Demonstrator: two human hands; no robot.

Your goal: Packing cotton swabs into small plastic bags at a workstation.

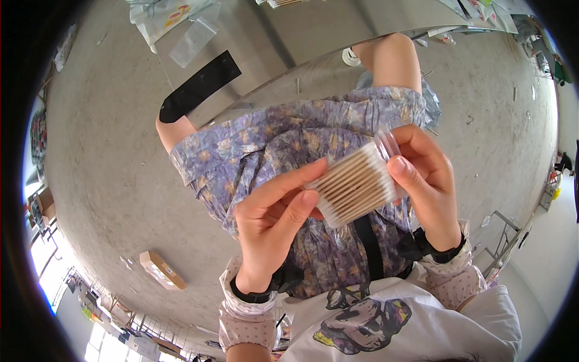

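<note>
A clear plastic pack of cotton swabs [354, 186] is held tilted above my lap, its wooden sticks side by side with white tips at both ends. My left hand [274, 214] pinches the pack's left end between thumb and fingers. At the other end, where the clear plastic sticks out past the tips, my right hand [425, 181] grips it with thumb and fingers. Both hands are closed on the same pack. The fingers behind it are partly hidden.
A metal table [271, 36] stands ahead of my knees. On it lie a black strip [202, 85], a clear plastic bag [194, 41] and a white package [172, 18]. More swabs [283, 2] show at the top edge. A cardboard box [161, 270] sits on the floor at left.
</note>
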